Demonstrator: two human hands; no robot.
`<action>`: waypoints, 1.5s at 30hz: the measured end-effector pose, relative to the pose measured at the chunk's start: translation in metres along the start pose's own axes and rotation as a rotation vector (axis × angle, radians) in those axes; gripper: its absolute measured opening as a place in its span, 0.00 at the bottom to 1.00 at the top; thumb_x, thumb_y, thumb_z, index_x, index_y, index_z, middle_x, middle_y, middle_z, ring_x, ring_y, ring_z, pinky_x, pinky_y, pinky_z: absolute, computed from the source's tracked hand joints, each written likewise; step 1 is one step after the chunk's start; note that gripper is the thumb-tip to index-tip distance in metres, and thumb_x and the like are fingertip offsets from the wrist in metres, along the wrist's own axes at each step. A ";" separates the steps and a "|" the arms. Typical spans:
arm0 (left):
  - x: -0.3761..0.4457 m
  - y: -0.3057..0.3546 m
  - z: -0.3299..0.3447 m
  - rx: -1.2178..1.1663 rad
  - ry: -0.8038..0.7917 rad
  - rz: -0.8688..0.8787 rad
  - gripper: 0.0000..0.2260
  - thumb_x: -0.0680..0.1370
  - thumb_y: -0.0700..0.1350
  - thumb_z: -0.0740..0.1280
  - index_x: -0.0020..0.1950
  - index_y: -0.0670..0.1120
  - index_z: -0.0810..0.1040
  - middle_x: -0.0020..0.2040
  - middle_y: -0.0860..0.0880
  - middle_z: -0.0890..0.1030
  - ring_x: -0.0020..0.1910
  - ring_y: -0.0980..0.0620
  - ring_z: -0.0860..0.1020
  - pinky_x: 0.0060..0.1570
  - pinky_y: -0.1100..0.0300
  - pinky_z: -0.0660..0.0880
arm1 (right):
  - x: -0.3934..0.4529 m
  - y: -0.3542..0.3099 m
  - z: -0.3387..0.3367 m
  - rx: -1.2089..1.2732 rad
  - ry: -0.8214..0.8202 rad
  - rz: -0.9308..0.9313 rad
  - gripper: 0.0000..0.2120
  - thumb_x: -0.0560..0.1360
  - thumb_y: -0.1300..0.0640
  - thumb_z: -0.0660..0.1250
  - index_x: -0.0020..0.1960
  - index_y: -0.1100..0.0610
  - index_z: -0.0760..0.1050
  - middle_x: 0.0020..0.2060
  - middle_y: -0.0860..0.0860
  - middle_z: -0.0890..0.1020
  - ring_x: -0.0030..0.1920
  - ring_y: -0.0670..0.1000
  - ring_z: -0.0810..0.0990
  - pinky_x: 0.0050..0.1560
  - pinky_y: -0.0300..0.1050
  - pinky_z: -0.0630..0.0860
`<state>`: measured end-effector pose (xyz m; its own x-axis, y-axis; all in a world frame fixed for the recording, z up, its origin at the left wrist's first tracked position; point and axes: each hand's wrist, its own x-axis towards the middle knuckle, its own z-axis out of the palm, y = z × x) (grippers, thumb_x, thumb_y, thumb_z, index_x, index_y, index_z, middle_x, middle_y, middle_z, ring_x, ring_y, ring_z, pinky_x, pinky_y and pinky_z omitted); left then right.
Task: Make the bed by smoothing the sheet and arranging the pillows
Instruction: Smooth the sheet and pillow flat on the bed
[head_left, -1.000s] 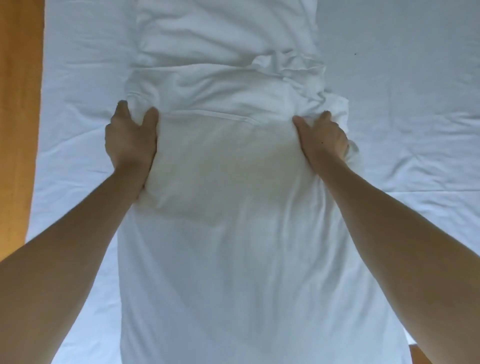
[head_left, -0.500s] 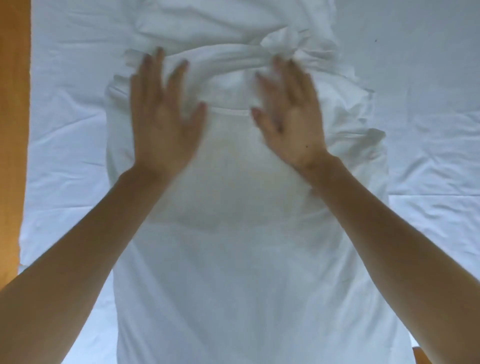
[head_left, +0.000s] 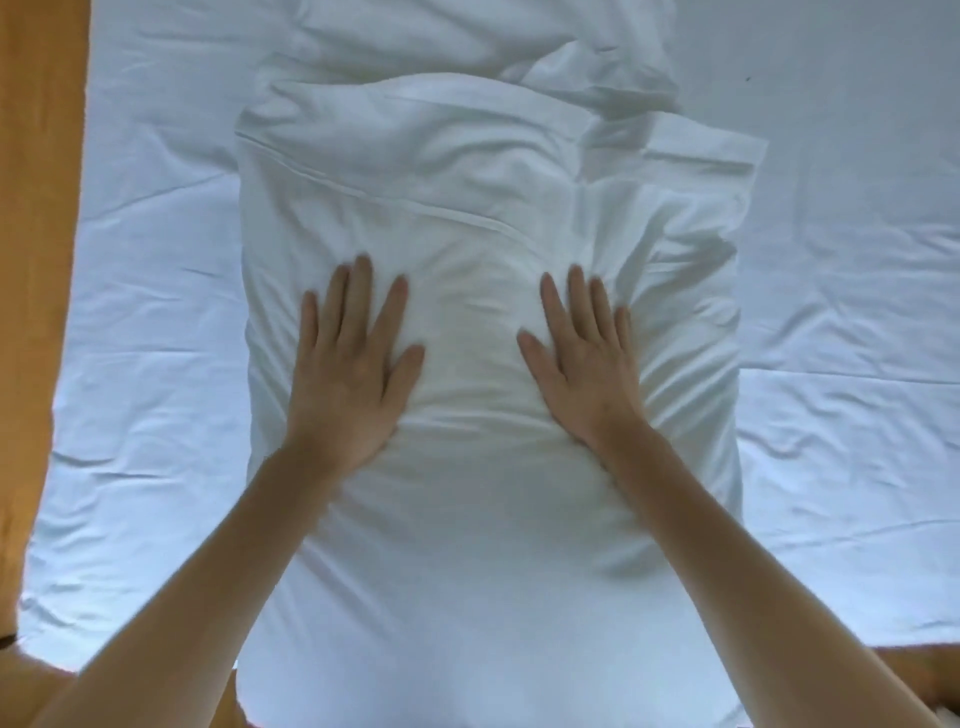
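A white pillow (head_left: 483, 364) lay lengthwise on the white sheet (head_left: 156, 312). It was pressed by the left hand (head_left: 348, 374) and right hand (head_left: 587, 374), flat, fingers spread, apart; fingertips were slightly blurred.

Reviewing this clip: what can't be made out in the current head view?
- Near end of the pillow: cut off by the bottom edge, partly covered by both forearms.
- Second pillow: cut off by the top edge.
- Palms of left hand and right hand: face down, so contact is hidden.
- Sheet under the pillow: covered.
- Fingers: motion-blurred.
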<state>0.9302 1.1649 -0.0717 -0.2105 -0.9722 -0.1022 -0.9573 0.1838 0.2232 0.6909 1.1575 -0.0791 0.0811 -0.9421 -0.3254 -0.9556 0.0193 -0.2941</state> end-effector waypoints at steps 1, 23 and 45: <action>-0.020 -0.001 0.005 -0.001 0.003 -0.004 0.27 0.81 0.56 0.48 0.78 0.46 0.56 0.78 0.41 0.52 0.77 0.42 0.51 0.75 0.45 0.46 | -0.018 0.005 0.008 -0.020 0.008 0.004 0.33 0.77 0.35 0.40 0.79 0.47 0.44 0.78 0.53 0.46 0.78 0.55 0.43 0.76 0.51 0.40; -0.296 0.064 -0.087 -0.035 -0.790 -0.189 0.29 0.82 0.56 0.52 0.79 0.50 0.42 0.79 0.45 0.40 0.78 0.47 0.47 0.74 0.52 0.51 | -0.259 -0.019 -0.057 -0.168 -0.428 0.001 0.32 0.81 0.42 0.54 0.79 0.50 0.45 0.78 0.56 0.48 0.78 0.56 0.48 0.75 0.52 0.51; -0.582 -0.314 -0.182 -0.420 -0.724 -0.646 0.23 0.81 0.55 0.55 0.76 0.51 0.60 0.68 0.49 0.73 0.63 0.48 0.74 0.60 0.54 0.71 | -0.372 -0.486 0.086 -0.163 -0.771 -0.142 0.20 0.80 0.48 0.57 0.71 0.51 0.67 0.68 0.51 0.72 0.67 0.55 0.70 0.62 0.48 0.69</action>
<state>1.3897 1.6469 0.0937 0.1140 -0.5237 -0.8442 -0.8136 -0.5369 0.2232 1.1491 1.5278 0.1073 0.3212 -0.4342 -0.8416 -0.9460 -0.1887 -0.2637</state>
